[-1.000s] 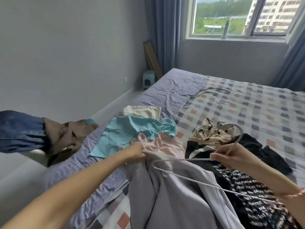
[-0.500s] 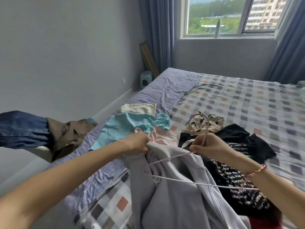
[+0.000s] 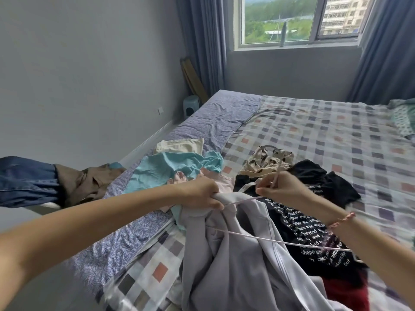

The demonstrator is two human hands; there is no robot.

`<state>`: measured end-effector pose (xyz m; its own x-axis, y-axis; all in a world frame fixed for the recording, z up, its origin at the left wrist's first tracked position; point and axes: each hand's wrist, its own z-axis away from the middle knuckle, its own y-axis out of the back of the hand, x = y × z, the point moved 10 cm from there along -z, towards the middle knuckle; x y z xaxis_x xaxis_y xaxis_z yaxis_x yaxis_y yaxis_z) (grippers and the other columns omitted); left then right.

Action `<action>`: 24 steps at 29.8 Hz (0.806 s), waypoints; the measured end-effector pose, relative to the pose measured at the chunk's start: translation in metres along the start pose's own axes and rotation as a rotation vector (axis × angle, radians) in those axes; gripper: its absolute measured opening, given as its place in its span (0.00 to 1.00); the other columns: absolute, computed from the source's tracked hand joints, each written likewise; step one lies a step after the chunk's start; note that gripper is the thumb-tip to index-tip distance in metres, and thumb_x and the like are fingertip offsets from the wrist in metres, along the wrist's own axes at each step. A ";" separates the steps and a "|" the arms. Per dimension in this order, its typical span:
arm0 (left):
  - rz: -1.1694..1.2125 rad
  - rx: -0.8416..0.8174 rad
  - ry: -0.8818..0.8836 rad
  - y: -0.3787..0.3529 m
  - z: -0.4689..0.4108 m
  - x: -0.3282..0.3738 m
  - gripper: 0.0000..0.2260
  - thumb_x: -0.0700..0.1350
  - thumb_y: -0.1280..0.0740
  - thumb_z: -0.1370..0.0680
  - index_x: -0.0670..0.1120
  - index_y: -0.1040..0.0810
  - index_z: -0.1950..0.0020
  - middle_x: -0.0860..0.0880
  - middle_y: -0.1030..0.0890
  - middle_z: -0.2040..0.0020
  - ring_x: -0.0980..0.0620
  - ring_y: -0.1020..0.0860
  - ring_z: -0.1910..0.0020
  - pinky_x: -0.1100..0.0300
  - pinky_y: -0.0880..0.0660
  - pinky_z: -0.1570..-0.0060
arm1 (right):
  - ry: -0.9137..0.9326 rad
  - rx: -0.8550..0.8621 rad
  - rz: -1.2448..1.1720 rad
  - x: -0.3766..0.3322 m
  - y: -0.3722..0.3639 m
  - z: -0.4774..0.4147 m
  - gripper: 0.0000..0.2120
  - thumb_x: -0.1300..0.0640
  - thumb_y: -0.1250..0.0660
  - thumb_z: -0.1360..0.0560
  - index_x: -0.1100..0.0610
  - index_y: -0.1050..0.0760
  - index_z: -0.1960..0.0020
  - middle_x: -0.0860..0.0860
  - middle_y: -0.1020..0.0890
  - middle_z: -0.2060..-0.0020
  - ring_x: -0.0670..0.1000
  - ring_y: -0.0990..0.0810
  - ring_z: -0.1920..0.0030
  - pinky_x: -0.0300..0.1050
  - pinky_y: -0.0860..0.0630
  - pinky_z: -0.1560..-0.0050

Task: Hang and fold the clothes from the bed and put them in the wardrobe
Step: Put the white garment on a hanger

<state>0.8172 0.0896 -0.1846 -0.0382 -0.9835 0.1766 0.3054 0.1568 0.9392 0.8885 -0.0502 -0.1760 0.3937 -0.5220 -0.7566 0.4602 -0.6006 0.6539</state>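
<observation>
nearest: grey zip jacket [image 3: 235, 270] heaped at the bed's near edge, front open, zip tape showing. it lies on the checked sheet [image 3: 314, 131] and partly over a black t-shirt with white lettering [image 3: 303, 230]. a red garment [image 3: 345, 292] shows at the t-shirt's near end.

left hand [image 3: 197, 195]: fingers curled tight round a bunched top part of the jacket.

right hand [image 3: 285, 187]: fingers and thumb pinch the thin pale wire hanger [image 3: 280, 241] at its neck, and the hook stands up above the knuckles. the hanger's long bar crosses over the jacket front. its left end goes out of sight in the folds by the left hand. pink cord bracelet [image 3: 341, 221] on the right wrist.

just beyond the hands: pink garment [image 3: 179, 177] and teal garment [image 3: 170, 169], both crumpled and touching. behind them a folded cream piece [image 3: 179, 145] on the purple patterned sheet [image 3: 224, 113]. to the right, a beige patterned garment [image 3: 267, 162] and a black garment [image 3: 314, 173], side by side on the checked sheet.

left edge: denim garment [image 3: 27, 180] and brown garment [image 3: 85, 180] draped over something white. cannot tell what it is.

far: small teal stool [image 3: 190, 104] in the corner beside the bed. grey-blue curtains [image 3: 202, 41] either side of the window [image 3: 280, 19]. a bottle [image 3: 283, 33] stands on the sill. green-patterned pillow [image 3: 404, 118] at the bed's far right.
</observation>
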 end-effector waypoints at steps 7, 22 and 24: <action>0.363 0.227 -0.162 0.008 0.010 0.040 0.08 0.40 0.30 0.26 0.38 0.25 0.62 0.55 0.29 0.70 0.61 0.31 0.68 0.65 0.32 0.63 | -0.045 -0.064 -0.280 0.017 -0.083 -0.005 0.12 0.56 0.41 0.20 0.54 0.26 0.38 0.36 0.23 0.73 0.34 0.25 0.71 0.32 0.27 0.64; 0.434 0.537 0.050 0.188 0.069 -0.013 0.11 0.43 0.28 0.27 0.35 0.20 0.62 0.46 0.25 0.67 0.57 0.30 0.67 0.65 0.33 0.67 | 0.164 0.033 -0.412 -0.106 -0.026 -0.027 0.12 0.57 0.33 0.24 0.50 0.26 0.67 0.43 0.32 0.85 0.42 0.36 0.81 0.38 0.38 0.75; 0.567 0.676 0.110 0.221 0.085 -0.026 0.09 0.43 0.28 0.28 0.38 0.19 0.62 0.50 0.22 0.69 0.58 0.27 0.70 0.67 0.30 0.68 | 0.180 0.148 -0.421 -0.120 -0.009 -0.030 0.12 0.58 0.35 0.23 0.51 0.24 0.66 0.43 0.32 0.86 0.42 0.36 0.83 0.36 0.39 0.77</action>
<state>0.8051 0.1574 0.0431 0.0502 -0.7397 0.6710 -0.3774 0.6080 0.6985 0.8608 0.0357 -0.0909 0.3353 -0.1092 -0.9358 0.4961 -0.8239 0.2739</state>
